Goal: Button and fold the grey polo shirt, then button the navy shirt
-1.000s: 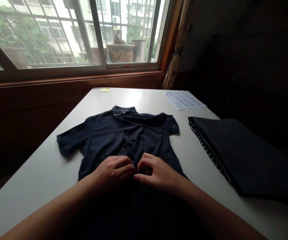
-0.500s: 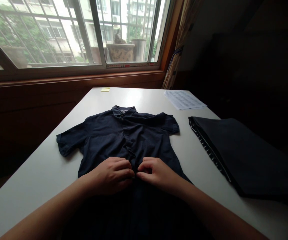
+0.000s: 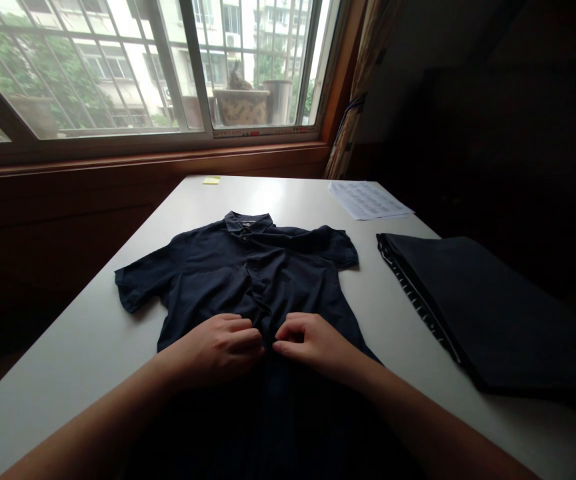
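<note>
A dark navy short-sleeved shirt (image 3: 213, 267) lies front up on the white table, its collar pointing toward the window. The top button is fastened and the front placket is creased. My left hand (image 3: 225, 350) is closed on the placket at the middle of the shirt, fingers curled into the cloth. Just to its right, my right hand (image 3: 308, 343) pinches the same placket between thumb and forefinger. The fingertips of the two hands are close together but apart. Any button between them is hidden in the dark cloth.
To the right, a large dark folded item (image 3: 498, 307) with a light-striped edge lies on the white table (image 3: 83, 360). Printed sheets (image 3: 368, 200) and a yellow sticky note (image 3: 211, 181) rest at the far end. Beyond stand a barred window (image 3: 118, 67) and a curtain (image 3: 351, 120).
My left hand's fingers have curled in more and shifted slightly left, widening the small gap between the hands. My right hand has hardly moved.
</note>
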Tool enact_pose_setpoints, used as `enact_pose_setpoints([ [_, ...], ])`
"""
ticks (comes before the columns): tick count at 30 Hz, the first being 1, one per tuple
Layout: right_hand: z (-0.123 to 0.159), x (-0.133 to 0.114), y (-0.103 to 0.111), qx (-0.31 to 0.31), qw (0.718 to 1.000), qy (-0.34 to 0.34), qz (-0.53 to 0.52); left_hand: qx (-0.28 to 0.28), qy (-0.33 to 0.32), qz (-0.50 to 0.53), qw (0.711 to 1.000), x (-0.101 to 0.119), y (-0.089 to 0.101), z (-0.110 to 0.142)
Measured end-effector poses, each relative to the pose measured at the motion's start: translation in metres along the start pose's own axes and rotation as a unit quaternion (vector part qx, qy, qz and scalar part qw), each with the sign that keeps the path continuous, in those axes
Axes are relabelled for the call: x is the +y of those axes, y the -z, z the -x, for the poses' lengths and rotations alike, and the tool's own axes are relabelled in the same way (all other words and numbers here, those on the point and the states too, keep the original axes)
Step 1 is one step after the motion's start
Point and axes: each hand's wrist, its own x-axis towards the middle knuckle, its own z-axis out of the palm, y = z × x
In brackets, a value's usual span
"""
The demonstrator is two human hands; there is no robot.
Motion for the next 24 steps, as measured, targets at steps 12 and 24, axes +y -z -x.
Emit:
enact_pose_setpoints([
  [12, 0.0006, -0.001, -0.0038, -0.002, 1.0, -0.009, -0.012, 0.062, 0.026, 0.066, 0.996, 0.0076, 0.0002, -0.0037],
  [24, 0.0008, -0.001, 0.0033, -0.037, 0.997, -0.003, -0.063, 0.063, 0.021, 0.038, 0.997, 0.0101, -0.0038, -0.005],
])
